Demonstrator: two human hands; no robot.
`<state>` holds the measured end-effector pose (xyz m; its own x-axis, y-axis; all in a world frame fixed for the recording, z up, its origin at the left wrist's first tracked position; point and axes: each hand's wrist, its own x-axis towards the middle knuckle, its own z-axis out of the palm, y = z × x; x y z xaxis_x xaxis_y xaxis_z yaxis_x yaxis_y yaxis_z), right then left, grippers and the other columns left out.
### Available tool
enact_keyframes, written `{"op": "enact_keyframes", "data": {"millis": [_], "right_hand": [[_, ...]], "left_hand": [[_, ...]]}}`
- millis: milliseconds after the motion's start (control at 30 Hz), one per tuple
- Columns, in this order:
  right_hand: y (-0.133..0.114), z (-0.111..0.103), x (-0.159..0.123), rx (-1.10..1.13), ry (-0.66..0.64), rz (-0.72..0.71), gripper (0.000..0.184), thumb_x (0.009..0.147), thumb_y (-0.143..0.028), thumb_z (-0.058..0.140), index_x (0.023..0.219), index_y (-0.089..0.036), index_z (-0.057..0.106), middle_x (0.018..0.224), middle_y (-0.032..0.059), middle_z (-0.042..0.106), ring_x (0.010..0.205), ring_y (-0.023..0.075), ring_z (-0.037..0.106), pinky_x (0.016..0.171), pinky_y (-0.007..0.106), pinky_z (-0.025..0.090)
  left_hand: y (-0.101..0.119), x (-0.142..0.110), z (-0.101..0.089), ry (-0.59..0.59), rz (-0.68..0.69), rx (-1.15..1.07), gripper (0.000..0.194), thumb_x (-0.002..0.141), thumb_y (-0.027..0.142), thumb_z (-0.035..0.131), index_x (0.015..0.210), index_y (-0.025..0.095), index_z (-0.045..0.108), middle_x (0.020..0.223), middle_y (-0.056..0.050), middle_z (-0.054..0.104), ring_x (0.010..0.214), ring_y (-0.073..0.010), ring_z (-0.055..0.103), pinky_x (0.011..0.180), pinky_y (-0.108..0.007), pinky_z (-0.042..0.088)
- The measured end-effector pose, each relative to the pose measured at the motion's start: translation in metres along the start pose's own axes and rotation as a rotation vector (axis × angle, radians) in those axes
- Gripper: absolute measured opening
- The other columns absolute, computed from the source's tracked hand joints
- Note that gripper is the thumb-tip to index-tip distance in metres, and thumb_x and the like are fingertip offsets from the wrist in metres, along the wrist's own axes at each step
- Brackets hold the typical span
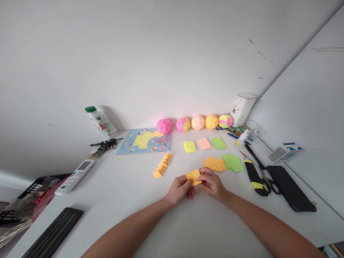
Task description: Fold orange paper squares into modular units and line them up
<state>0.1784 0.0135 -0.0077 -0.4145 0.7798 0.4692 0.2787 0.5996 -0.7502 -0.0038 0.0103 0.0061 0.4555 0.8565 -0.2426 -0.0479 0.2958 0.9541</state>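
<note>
An orange square of paper (pixel 193 176) is held up between my two hands, near the middle of the desk. My left hand (pixel 179 189) grips its left and lower edge, with the thumb lying on its face. On the other side, the fingers of my right hand (pixel 213 185) pinch its right edge. Just beyond my right hand lie a loose stack of orange paper squares (pixel 215 163) and a fanned stack of green ones (pixel 234 162). Farther left, several folded orange paper pieces (pixel 162 165) stand in a slanting row.
Several faceted paper balls (pixel 198 122) line the wall. Yellow (pixel 189 146), pink (pixel 204 143) and green paper pads (pixel 219 143) sit before them. At right lie a cutter knife (pixel 255 177), scissors (pixel 264 175) and a black case (pixel 291 188). A remote (pixel 75 177) and bottle (pixel 101 122) are left.
</note>
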Motion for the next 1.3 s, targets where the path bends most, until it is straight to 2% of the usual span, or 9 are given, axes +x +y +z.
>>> {"op": "enact_keyframes", "data": {"millis": [133,300,400,467,533,733,900,1133,1300], "right_hand": [[-0.001,0.000,0.000,0.001,-0.033,0.066,0.009,0.084,-0.030,0.052,0.083,-0.023,0.058,0.091,0.0069,0.047,0.070,0.0166,0.050,0.056,0.029,0.048],[-0.010,0.000,0.004,0.048,0.019,0.124,0.015,0.084,-0.029,0.051,0.074,-0.021,0.057,0.079,0.0051,0.049,0.064,0.0154,0.048,0.053,0.027,0.043],[-0.015,0.000,0.007,0.097,0.016,0.175,0.017,0.084,-0.028,0.052,0.069,-0.020,0.056,0.070,0.0034,0.052,0.062,0.0150,0.048,0.049,0.025,0.040],[-0.016,0.000,0.007,0.116,0.023,0.216,0.017,0.082,-0.028,0.055,0.067,-0.020,0.056,0.067,0.0021,0.052,0.059,0.0138,0.047,0.048,0.025,0.038],[-0.014,0.001,0.006,0.149,0.028,0.280,0.015,0.081,-0.029,0.056,0.069,-0.019,0.056,0.066,0.0009,0.052,0.056,0.0125,0.046,0.048,0.025,0.038],[-0.010,0.004,0.001,0.386,-0.027,0.497,0.016,0.079,-0.031,0.056,0.088,-0.021,0.047,0.068,-0.0026,0.052,0.052,0.0102,0.050,0.048,0.023,0.041],[-0.012,0.007,0.000,0.435,-0.057,0.478,0.016,0.078,-0.024,0.055,0.089,-0.022,0.044,0.071,-0.0019,0.054,0.058,0.0115,0.052,0.048,0.022,0.040],[-0.010,0.009,-0.002,0.321,-0.057,0.487,0.016,0.073,-0.019,0.055,0.084,-0.022,0.043,0.060,-0.0056,0.047,0.047,0.0085,0.041,0.044,0.021,0.033],[-0.009,0.000,0.005,0.272,0.025,0.435,0.014,0.072,-0.016,0.054,0.077,-0.021,0.042,0.063,-0.0051,0.044,0.051,0.0085,0.039,0.048,0.022,0.034]], "left_hand": [[-0.001,0.000,0.000,-0.005,0.018,0.033,0.036,0.079,0.051,0.049,0.072,0.015,0.052,0.055,0.000,0.060,0.042,-0.0104,0.052,0.046,-0.024,0.042],[0.000,-0.003,-0.001,-0.020,0.085,0.064,0.041,0.083,0.052,0.043,0.076,0.014,0.055,0.062,-0.002,0.061,0.050,-0.0110,0.054,0.051,-0.024,0.043],[0.002,-0.004,-0.002,-0.046,0.118,0.074,0.038,0.081,0.051,0.048,0.080,0.015,0.056,0.068,-0.002,0.062,0.052,-0.0106,0.055,0.051,-0.023,0.043],[0.002,-0.004,-0.001,-0.039,0.107,0.097,0.037,0.079,0.051,0.051,0.078,0.014,0.056,0.063,-0.001,0.060,0.049,-0.0102,0.054,0.050,-0.023,0.043],[0.001,-0.003,0.000,-0.012,0.073,0.116,0.037,0.078,0.051,0.052,0.073,0.014,0.054,0.059,0.000,0.059,0.046,-0.0098,0.052,0.049,-0.023,0.042],[-0.003,-0.002,0.002,0.020,0.036,0.135,0.037,0.077,0.052,0.052,0.070,0.016,0.049,0.066,-0.003,0.064,0.046,-0.0094,0.053,0.047,-0.023,0.042],[-0.006,-0.002,0.002,0.041,0.046,0.172,0.033,0.076,0.049,0.054,0.074,0.016,0.051,0.067,-0.001,0.063,0.048,-0.0098,0.054,0.047,-0.022,0.041],[-0.005,-0.003,0.002,0.016,0.060,0.209,0.029,0.077,0.043,0.054,0.070,0.016,0.049,0.055,0.001,0.057,0.047,-0.0101,0.052,0.045,-0.021,0.038],[-0.002,-0.003,0.003,0.069,0.025,0.144,0.029,0.078,0.044,0.052,0.069,0.017,0.045,0.056,0.001,0.058,0.044,-0.0096,0.051,0.046,-0.023,0.042]]}}
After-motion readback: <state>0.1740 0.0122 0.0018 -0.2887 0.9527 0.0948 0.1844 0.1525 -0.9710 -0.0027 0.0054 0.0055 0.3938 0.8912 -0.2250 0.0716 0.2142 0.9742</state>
